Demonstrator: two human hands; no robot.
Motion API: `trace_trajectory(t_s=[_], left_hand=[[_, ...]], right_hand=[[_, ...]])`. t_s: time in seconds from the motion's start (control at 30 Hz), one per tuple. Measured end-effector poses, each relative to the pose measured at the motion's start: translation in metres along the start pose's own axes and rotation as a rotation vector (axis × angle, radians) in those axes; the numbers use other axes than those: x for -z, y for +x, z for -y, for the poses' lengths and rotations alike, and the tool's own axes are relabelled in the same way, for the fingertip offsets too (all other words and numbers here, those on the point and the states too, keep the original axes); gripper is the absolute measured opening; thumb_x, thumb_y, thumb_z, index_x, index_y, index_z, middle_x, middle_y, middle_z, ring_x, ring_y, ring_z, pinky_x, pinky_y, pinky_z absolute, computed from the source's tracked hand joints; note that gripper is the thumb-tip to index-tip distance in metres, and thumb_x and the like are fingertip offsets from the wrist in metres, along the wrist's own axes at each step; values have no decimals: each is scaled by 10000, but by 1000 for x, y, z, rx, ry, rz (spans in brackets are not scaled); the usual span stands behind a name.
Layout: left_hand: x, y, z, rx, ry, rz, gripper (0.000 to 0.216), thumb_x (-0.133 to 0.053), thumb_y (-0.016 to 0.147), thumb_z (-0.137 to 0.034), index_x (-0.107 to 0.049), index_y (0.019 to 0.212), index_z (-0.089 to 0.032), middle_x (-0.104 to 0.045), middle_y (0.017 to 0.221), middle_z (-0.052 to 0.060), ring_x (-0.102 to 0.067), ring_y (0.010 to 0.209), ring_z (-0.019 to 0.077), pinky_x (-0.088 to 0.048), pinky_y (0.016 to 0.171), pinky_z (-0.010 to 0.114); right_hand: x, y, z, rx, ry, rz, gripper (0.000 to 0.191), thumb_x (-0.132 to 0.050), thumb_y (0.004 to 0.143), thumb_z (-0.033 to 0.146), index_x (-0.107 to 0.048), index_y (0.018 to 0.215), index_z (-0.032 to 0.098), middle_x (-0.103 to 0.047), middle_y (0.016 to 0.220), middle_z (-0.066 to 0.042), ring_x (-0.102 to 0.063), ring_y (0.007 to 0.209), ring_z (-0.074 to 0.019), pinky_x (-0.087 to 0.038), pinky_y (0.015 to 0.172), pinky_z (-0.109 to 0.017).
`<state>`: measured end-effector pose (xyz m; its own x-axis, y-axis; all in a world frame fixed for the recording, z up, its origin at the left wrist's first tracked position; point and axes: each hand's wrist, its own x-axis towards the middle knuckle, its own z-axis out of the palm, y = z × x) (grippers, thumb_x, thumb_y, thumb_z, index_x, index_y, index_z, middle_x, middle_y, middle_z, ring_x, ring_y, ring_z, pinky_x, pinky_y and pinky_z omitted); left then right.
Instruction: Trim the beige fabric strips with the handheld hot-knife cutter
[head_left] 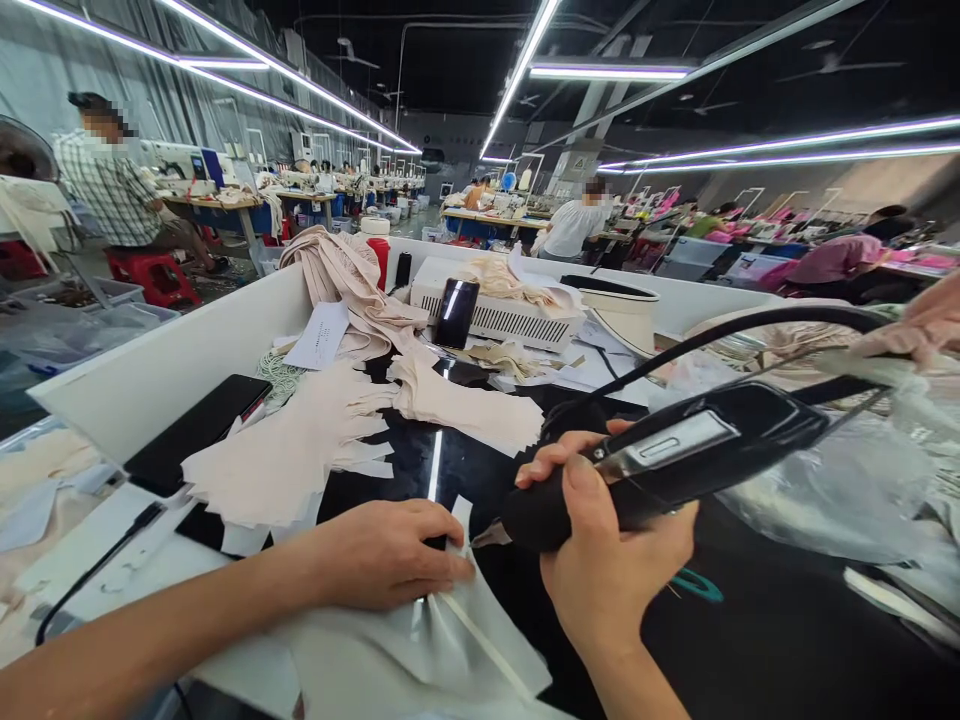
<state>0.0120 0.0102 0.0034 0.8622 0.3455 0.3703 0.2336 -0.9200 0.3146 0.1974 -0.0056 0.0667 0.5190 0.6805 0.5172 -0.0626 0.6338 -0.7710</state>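
Observation:
A black corded hand tool (675,450) with a silver switch plate and a pointed metal tip is wrapped in the fingers of my right hand (611,560). Its tip (491,536) comes down beside the edge of a pale cream fabric piece (480,620). My left hand (409,553) pinches that fabric against the black tabletop, just left of the tip; what lies under the fingers is hidden. Two stacks of cut fabric pieces lie farther up the table: a fanned stack (277,455) and a smaller stack (472,400).
Behind the stacks stand a phone (456,312) and a white vented box (495,310). A black case (199,430) lies on the left. The tool's cable (720,325) arcs rightward, near another hand (919,325). Clear plastic (825,500) and a teal ring (697,584) lie right.

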Motion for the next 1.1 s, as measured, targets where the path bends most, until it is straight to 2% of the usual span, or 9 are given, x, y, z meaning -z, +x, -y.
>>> trace_trajectory(t_s=[0.23, 0.43, 0.57, 0.7, 0.77, 0.83, 0.93, 1.0, 1.1], left_hand=[[4, -2, 0, 26, -36, 15, 268, -518, 1098, -238, -724, 1266, -205, -697, 1258, 120, -688, 1130, 247, -551, 1009, 321], [12, 3, 0, 187, -173, 34, 285, -500, 1123, -239, -732, 1280, -187, -723, 1212, 83, -691, 1088, 209, -539, 986, 290], [11, 13, 1, 209, -6, 79, 209, -586, 1092, -235, -732, 1230, -179, -706, 1094, 69, -669, 1009, 217, -531, 901, 305], [8, 20, -1, 160, 218, 139, 121, -606, 1059, -163, -708, 1002, -193, -648, 958, 40, -618, 887, 208, -465, 756, 289], [6, 18, -2, 173, 277, 156, 220, -544, 1055, -81, -666, 909, -192, -627, 912, 28, -593, 820, 195, -421, 707, 292], [4, 14, 1, 171, 296, 163, 256, -518, 1032, -28, -641, 873, -188, -625, 899, 28, -585, 804, 198, -390, 686, 302], [0, 11, 6, 149, 302, 134, 300, -476, 991, 19, -614, 826, -191, -624, 882, 30, -578, 787, 203, -364, 669, 314], [2, 13, 5, 122, 280, 84, 305, -460, 989, 4, -602, 808, -197, -613, 853, 26, -574, 766, 199, -365, 660, 313], [14, 23, -6, 64, 188, 24, 276, -459, 1024, -61, -624, 862, -211, -622, 868, 11, -609, 775, 176, -408, 677, 277]], right_hand=[[-3, 1, -7, 28, -26, 66, 278, -787, 852, 220, -563, 1010, 262, -686, 782, 79, -629, 564, -109, -570, 560, -274], [8, 8, 1, 40, -90, 66, 311, -838, 812, 300, -587, 990, 253, -686, 791, 66, -632, 569, -125, -567, 578, -296], [22, 14, 9, 22, -243, 46, 414, -876, 778, 410, -572, 1008, 247, -694, 834, 39, -657, 667, -162, -573, 671, -337], [38, 23, 16, 18, -382, 53, 510, -867, 753, 514, -591, 1069, 225, -727, 948, -19, -695, 815, -218, -579, 775, -390], [49, 24, 18, 84, -449, 32, 569, -860, 756, 511, -609, 1169, 211, -735, 1100, -73, -701, 965, -255, -570, 867, -427], [63, 21, 18, 225, -481, -75, 618, -861, 770, 467, -606, 1273, 214, -696, 1251, -106, -669, 1094, -267, -538, 965, -456], [83, 6, 16, 396, -396, -218, 384, -827, 833, 369, -659, 1154, 242, -693, 1075, -48, -646, 1024, -225, -501, 993, -428], [89, -6, 14, 238, -310, -9, 177, -746, 910, 405, -693, 974, 249, -688, 917, -25, -648, 896, -205, -521, 902, -383], [81, -19, 8, -2, -278, 252, 272, -686, 958, 493, -751, 948, 229, -725, 839, -43, -678, 780, -198, -547, 746, -329]])
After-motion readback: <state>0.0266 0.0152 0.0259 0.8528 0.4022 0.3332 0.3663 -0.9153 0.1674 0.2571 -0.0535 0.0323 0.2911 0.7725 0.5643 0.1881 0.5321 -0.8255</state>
